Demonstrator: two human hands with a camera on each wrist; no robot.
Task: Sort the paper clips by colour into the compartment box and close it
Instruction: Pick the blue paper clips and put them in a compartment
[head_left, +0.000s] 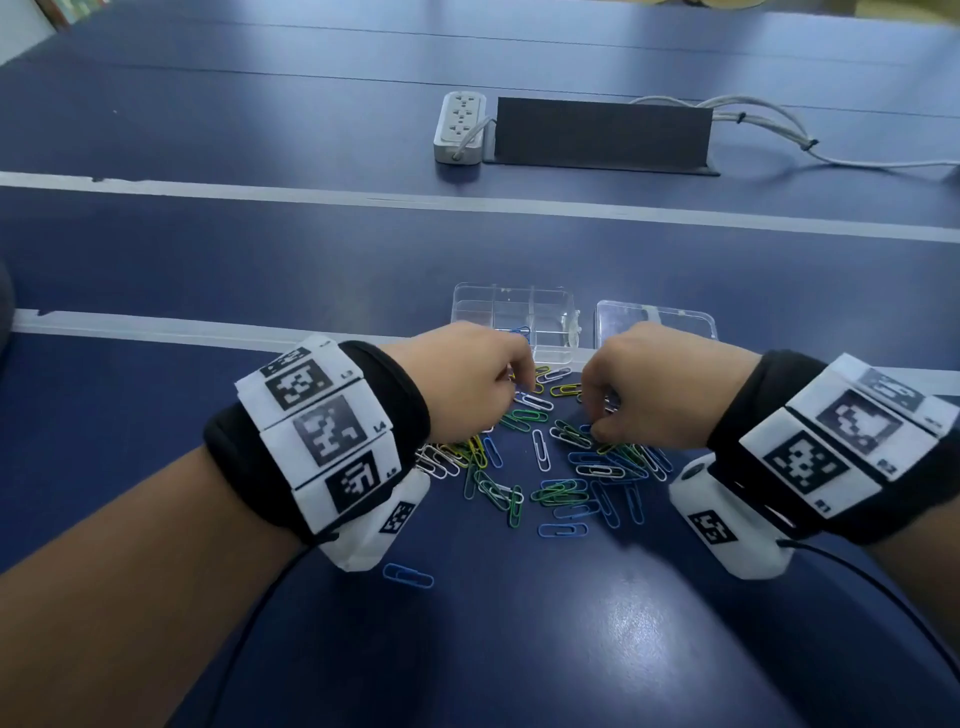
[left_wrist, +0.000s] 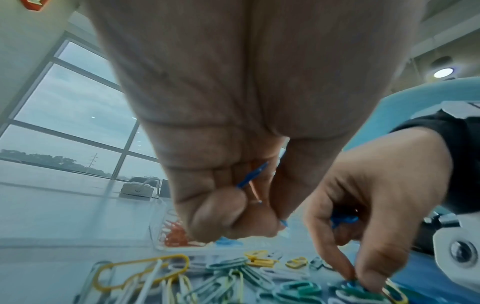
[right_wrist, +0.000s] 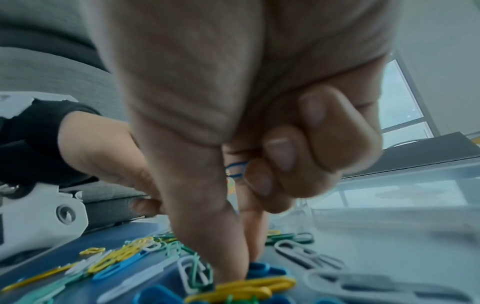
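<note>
Blue clips are being gathered: some are pinched in the curled left hand (head_left: 470, 374) and right hand (head_left: 652, 387); next, release is called for into the compartment box (head_left: 514, 317) at twelve o'clock.

— What's carrying it all?

— A dark blue table (head_left: 218, 249) with white lines painted across it; glossy enough to throw back a glare near the front edge.

— And lying on it?

— A loose heap of paper clips (head_left: 550, 467) near the front, blue, green, yellow and white mixed; one blue clip (head_left: 408, 575) sits apart, nearer than the rest; just beyond the heap stands the clear compartment box (head_left: 514, 317), with its clear lid (head_left: 655, 319) flat beside it on the right.

— Farther back?

— A white power strip (head_left: 460, 126) touching a dark upright panel (head_left: 602, 132); white cables (head_left: 779, 135) trail off right.
</note>
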